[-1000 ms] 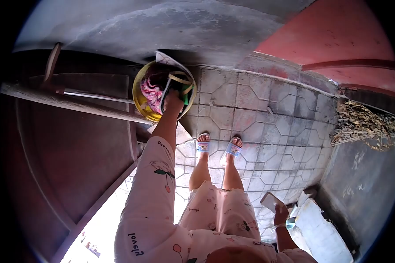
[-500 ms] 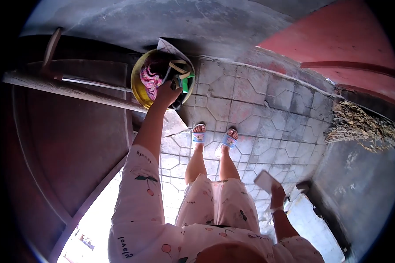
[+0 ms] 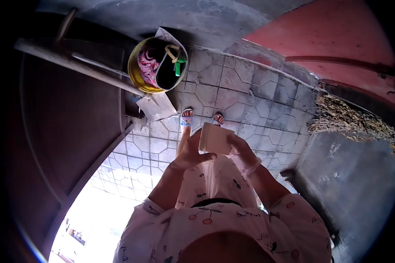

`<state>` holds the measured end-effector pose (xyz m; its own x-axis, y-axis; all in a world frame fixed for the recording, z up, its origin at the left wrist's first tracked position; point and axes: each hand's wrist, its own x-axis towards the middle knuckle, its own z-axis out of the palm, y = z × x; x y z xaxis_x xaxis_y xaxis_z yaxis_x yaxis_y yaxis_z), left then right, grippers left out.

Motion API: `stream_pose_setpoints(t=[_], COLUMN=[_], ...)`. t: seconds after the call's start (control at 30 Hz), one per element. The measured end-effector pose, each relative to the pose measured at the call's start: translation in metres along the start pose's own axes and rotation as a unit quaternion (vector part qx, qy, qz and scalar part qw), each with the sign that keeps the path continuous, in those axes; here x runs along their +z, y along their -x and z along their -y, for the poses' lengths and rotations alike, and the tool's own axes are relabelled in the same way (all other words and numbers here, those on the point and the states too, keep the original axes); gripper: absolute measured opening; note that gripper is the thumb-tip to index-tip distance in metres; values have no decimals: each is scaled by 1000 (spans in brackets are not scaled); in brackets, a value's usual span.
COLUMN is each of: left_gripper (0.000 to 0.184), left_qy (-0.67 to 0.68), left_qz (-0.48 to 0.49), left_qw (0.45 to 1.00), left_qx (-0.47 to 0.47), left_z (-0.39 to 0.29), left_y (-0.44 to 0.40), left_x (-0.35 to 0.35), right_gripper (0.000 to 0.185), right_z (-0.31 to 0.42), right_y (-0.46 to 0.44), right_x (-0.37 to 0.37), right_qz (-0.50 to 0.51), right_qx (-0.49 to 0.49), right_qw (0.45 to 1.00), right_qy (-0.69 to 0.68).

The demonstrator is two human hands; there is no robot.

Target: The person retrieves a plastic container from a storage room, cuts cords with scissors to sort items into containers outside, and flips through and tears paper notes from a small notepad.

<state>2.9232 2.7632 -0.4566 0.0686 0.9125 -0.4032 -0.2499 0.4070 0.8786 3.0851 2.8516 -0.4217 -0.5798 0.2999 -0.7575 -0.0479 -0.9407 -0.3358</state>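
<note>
My right hand (image 3: 240, 150) grips a pale, flat, box-like object (image 3: 217, 139) by its right side, in front of my body. At its left edge is my left hand (image 3: 189, 153), thumb spread below the object and fingers apart from the thumb, partly hidden beside it; whether it touches the object is unclear. Farther forward stands a yellow bucket (image 3: 137, 78) containing pink patterned cloth (image 3: 148, 70), a dark bag or lining, a tan strap (image 3: 173, 52) and a green item (image 3: 178, 66).
A wooden pole (image 3: 81, 65) and dark panel (image 3: 70, 114) occupy the left. A flat metal blade (image 3: 157, 106) lies below the bucket on the tiled floor (image 3: 232, 83). Dry stalks (image 3: 346, 118) rest at right, near a red panel (image 3: 329, 39).
My left hand has left the bucket and come back to the pale object. My right hand has brought that object up and inward, to the front of my body.
</note>
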Motion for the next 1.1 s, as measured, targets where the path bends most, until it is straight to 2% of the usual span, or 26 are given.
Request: stream_pose_setpoints(t=[0.03, 0.13, 0.23, 0.27, 0.3, 0.33, 0.43, 0.47, 0.57, 0.6, 0.7, 0.83, 0.9, 0.93, 0.97, 1.03, 1.07, 1.1], left_gripper=[83, 86, 86, 86, 86, 86, 87, 91, 92, 82, 82, 66, 56, 45, 40, 36, 37, 36], left_qy=[29, 245, 281, 127, -30, -185, -391, -385, -398, -409, -453, -366, -268, -213, -108, 47, 56, 109], left_qz=[-11, -41, -49, -82, -112, -140, -204, -207, -189, -199, -205, -213, -237, -275, -293, -316, -328, -365], left_qw=[999, 966, 958, 986, 990, 967, 896, 897, 897, 890, 867, 902, 926, 926, 939, 937, 936, 908], left_qx=[-16, 69, 40, 65, 86, 104, 59, 62, 30, 35, 32, 87, 121, 145, 145, 140, 118, 176], left_z=[-7, -36, -60, -64, -67, -71, -100, -103, -121, -120, -134, -146, -148, -154, -145, -156, -162, -163], left_y=[3, 5, 16, 19, 23, 26, 38, 42, 51, 53, 63, 84, 98, 106, 113, 131, 141, 143], left_x=[-1, 6, 6, 4, 0, -1, 7, 10, 22, 25, 31, 35, 36, 39, 39, 48, 50, 56], right_gripper=[49, 48, 53, 54, 56, 58, 62, 55, 50, 43, 39, 31, 30, 29, 29, 28, 29, 30], right_z=[-2, 3, 12, 8, 3, 1, 24, 35, 34, 33, 46, 63, 64, 64, 64, 63, 64, 65], right_y=[1, 1, 7, 8, 7, 9, 27, 31, 29, 30, 44, 72, 80, 84, 88, 97, 103, 112], right_x=[2, 13, 29, 27, 24, 22, 33, 37, 42, 44, 52, 73, 74, 74, 74, 77, 83, 90], right_qz=[12, 40, 21, 16, 10, 5, 122, 162, 109, 97, 62, 94, 95, 96, 110, 137, 130, 121], right_qx=[16, 61, 109, 37, -37, -111, -100, -65, -83, -104, -20, -68, -44, -31, -66, -136, -105, -73], right_qw=[1000, 997, 988, 987, 977, 958, 968, 960, 935, 937, 950, 911, 946, 960, 945, 905, 927, 947], right_qy=[-4, 26, 104, 159, 212, 263, 198, 218, 329, 320, 306, 395, 305, 260, 301, 380, 335, 289])
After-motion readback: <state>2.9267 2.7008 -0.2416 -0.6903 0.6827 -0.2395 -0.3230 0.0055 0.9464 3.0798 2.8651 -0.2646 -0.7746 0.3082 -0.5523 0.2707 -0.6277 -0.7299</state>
